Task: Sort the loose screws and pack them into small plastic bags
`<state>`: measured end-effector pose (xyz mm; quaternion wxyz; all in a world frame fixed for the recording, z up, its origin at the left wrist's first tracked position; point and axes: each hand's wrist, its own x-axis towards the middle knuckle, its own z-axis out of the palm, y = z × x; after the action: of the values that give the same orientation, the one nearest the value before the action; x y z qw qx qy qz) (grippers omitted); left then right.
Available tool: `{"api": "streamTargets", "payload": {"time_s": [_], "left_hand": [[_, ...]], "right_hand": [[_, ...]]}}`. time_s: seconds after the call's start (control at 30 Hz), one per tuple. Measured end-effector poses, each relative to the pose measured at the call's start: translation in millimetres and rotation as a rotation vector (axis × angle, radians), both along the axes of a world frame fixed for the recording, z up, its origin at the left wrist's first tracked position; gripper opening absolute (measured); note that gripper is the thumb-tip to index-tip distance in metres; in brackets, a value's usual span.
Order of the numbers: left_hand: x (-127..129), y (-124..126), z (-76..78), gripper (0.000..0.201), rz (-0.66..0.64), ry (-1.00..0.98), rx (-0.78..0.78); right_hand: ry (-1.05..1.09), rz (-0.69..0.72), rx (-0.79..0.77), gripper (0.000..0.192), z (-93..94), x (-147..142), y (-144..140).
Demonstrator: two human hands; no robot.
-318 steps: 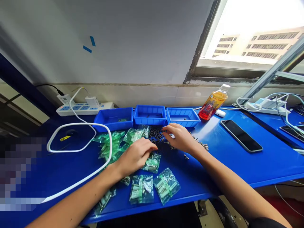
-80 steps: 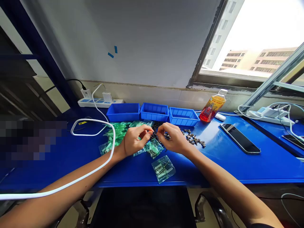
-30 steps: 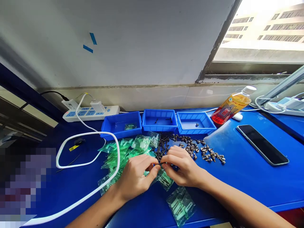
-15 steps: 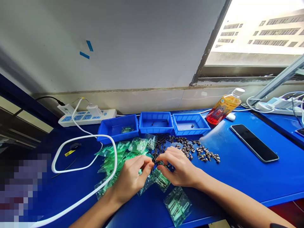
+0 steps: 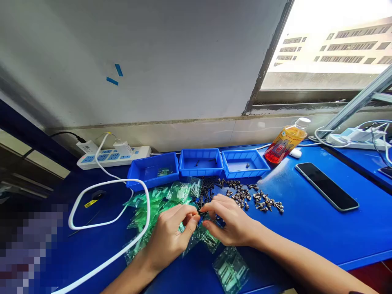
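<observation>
My left hand (image 5: 175, 232) is closed in a pinch, thumb against forefinger, over the pile of small parts. Facing it, my right hand (image 5: 229, 220) has its fingers curled, the forefinger tip close to the left fingertips. Something small and dark shows between the two hands, too small to name. Just behind them lie long dark screws (image 5: 206, 192). Under and left of my hands spread green plastic pieces in clear bags (image 5: 143, 216). One clear bag of pale green plugs (image 5: 230, 270) lies in front of my right hand. Short, wide-headed screws (image 5: 241, 195) are scattered behind it.
A left blue bin (image 5: 143, 168), middle blue bin (image 5: 200, 171) and right blue bin (image 5: 245, 172) line the back. White cable (image 5: 148, 212) loops at left, before a power strip (image 5: 134, 153). A drink bottle (image 5: 284, 141) and phone (image 5: 327, 185) are at right.
The view has tilted slightly, so the scene sits a little lower. My hands stay together over the pile, with a small shift of the fingertips.
</observation>
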<state>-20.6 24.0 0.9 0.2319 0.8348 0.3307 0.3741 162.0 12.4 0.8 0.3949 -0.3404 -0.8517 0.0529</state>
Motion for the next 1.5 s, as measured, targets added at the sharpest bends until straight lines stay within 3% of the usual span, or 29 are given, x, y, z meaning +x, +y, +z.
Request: {"api": "streamTargets", "payload": {"time_s": [0.33,0.47,0.53,0.63,0.8,0.97,1.23,1.5], "left_hand": [[3.9,2.6,-9.6,0.014,-0.01,0.061,-0.091],[4.6,4.9,-10.0,0.015,-0.023,0.093,-0.074],[4.6,6.0,-10.0,0.017,-0.039,0.125,-0.064],[4.1,6.7,-10.0,0.019,-0.061,0.17,-0.046],[3.6,5.2,-8.8,0.018,-0.085,0.239,-0.038],[4.9,5.0,-6.9,0.019,-0.061,0.293,-0.079],[5.9,2.9,-6.0,0.017,-0.085,0.387,-0.084],[6.8,2.5,-4.8,0.019,-0.112,0.447,-0.075]], "right_hand": [[-0.074,-0.044,0.061,0.015,8.6,8.4,9.9],[0.027,-0.376,0.101,0.011,23.9,23.2,38.1],[-0.03,-0.509,0.031,0.026,29.8,29.9,48.5],[-0.029,-0.592,-0.054,0.043,32.9,39.1,47.6],[-0.141,-0.526,-0.192,0.018,32.4,51.8,23.8],[-0.389,-0.411,-0.354,0.013,32.2,53.3,20.5],[-0.496,-0.657,-0.445,0.02,22.1,53.1,31.7],[-0.646,-0.679,-0.461,0.023,17.0,36.1,28.5]]}}
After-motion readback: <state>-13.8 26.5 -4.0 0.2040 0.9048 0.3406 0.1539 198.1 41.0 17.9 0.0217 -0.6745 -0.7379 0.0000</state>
